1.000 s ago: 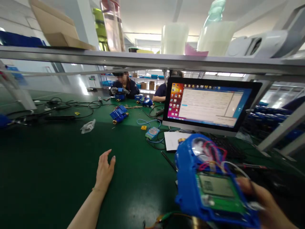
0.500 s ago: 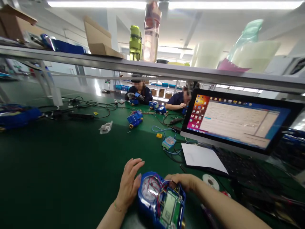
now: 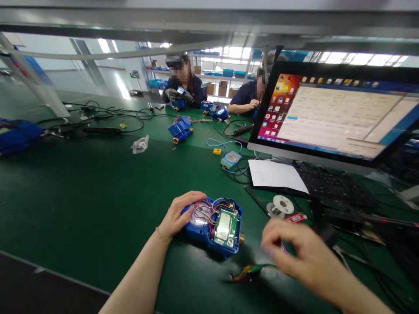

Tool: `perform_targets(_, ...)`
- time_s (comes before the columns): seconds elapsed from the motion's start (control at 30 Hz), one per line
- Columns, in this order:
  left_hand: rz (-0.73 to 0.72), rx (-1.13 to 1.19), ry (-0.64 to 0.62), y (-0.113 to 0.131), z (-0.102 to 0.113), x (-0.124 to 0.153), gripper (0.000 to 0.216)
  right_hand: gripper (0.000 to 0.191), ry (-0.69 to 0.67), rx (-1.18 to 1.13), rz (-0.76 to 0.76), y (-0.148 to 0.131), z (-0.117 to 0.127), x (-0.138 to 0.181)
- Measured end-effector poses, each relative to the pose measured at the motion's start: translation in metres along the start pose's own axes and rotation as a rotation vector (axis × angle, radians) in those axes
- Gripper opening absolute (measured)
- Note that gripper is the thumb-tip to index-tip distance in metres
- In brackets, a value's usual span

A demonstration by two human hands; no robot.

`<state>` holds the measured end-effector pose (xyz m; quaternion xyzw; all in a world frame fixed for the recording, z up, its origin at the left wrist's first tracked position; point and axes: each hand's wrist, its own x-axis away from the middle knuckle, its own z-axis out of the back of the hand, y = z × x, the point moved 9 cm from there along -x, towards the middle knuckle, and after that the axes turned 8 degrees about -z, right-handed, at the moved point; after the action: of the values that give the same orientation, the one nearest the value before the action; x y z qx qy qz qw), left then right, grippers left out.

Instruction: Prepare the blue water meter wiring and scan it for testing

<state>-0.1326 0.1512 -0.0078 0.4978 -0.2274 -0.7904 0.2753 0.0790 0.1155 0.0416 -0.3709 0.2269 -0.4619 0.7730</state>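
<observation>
A blue water meter (image 3: pixel 203 242) lies on the green table, its housing uncovered. Inside show a round dial, red and other coloured wires, and a green circuit board (image 3: pixel 225 226) with a small display. A brass fitting (image 3: pixel 242 239) sticks out at its right. My left hand (image 3: pixel 178 213) grips the meter's left side, thumb on the near rim and fingers over the far edge. Off to the right, my right hand (image 3: pixel 294 250) is blurred, its fingers curled; whether it holds anything is unclear. Below it lies a bundle of coloured wires (image 3: pixel 248 273) with a green part. Behind its fingers shows a thin purple object (image 3: pixel 283 247).
A monitor (image 3: pixel 334 117), white paper (image 3: pixel 276 174) and keyboard (image 3: pixel 330 185) stand at right. Nearby are a wire spool (image 3: pixel 283 204) and black stick (image 3: pixel 257 200). Another meter (image 3: pixel 180 129), a plastic bag (image 3: pixel 140 145) and cables lie farther back. Two people sit opposite. A shelf (image 3: pixel 209 22) crosses overhead.
My right hand has left the meter's wires and moved right, toward me. My left hand has closed around the meter, which has turned slightly. The view has tilted down.
</observation>
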Motion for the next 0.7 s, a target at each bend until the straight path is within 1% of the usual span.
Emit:
perform_targets(0.03, 0.007, -0.013, 0.004, -0.001, 0.000, 0.000, 0.044, 0.013, -0.015, 0.133, 0.082, -0.007, -0.020, 0.020)
perform_targets(0.07, 0.012, -0.031, 0.015, -0.002, 0.001, 0.000, 0.045, 0.014, 0.037, 0.254, 0.199, -0.015, -0.038, 0.037)
perform_targets(0.1, 0.014, -0.054, 0.036, -0.003, 0.002, 0.000, 0.045, 0.021, 0.146, 0.357, 0.263, -0.016, -0.051, 0.051)
perform_targets(0.13, 0.011, -0.085, 0.071, -0.002, 0.005, 0.001, 0.046, 0.027, 0.261, 0.434, 0.257, -0.011, -0.061, 0.059)
perform_targets(0.17, 0.001, -0.123, 0.123, 0.000, 0.009, 0.001, 0.045, 0.030, 0.326, 0.486, 0.255, -0.006, -0.073, 0.064)
perform_targets(0.2, -0.018, -0.169, 0.189, 0.004, 0.014, 0.003, 0.043, 0.027, 0.355, 0.506, 0.244, 0.000, -0.082, 0.065)
perform_targets(0.27, -0.082, -0.274, 0.334, 0.021, 0.023, 0.007, 0.038, 0.025, 0.349, 0.483, 0.216, 0.009, -0.092, 0.062)
perform_targets(0.33, -0.178, -0.371, 0.446, 0.049, 0.024, 0.014, 0.031, 0.027, 0.309, 0.390, 0.186, 0.011, -0.089, 0.058)
perform_targets(0.37, -0.228, -0.406, 0.476, 0.065, 0.020, 0.018, 0.027, 0.027, 0.293, 0.338, 0.166, 0.012, -0.085, 0.057)
perform_targets(0.43, -0.324, -0.474, 0.482, 0.098, 0.005, 0.025, 0.020, 0.019, 0.253, 0.258, 0.111, 0.015, -0.078, 0.057)
perform_targets(0.5, -0.413, -0.576, 0.430, 0.127, -0.018, 0.034, 0.015, 0.008, 0.244, 0.276, 0.072, 0.021, -0.079, 0.057)
perform_targets(0.53, -0.435, -0.626, 0.398, 0.137, -0.029, 0.039, 0.013, 0.015, 0.249, 0.319, 0.070, 0.024, -0.083, 0.057)
perform_targets(0.57, -0.445, -0.666, 0.370, 0.145, -0.039, 0.045, 0.011, 0.021, 0.256, 0.366, 0.080, 0.027, -0.088, 0.057)
perform_targets(0.6, -0.436, -0.698, 0.349, 0.149, -0.047, 0.051, 0.011, 0.020, 0.263, 0.408, 0.099, 0.029, -0.094, 0.057)
perform_targets(0.67, -0.399, -0.739, 0.314, 0.150, -0.059, 0.063, 0.012, 0.010, 0.265, 0.452, 0.134, 0.033, -0.104, 0.056)
perform_targets(0.7, -0.383, -0.758, 0.289, 0.149, -0.064, 0.067, 0.014, 0.014, 0.257, 0.435, 0.139, 0.034, -0.106, 0.055)
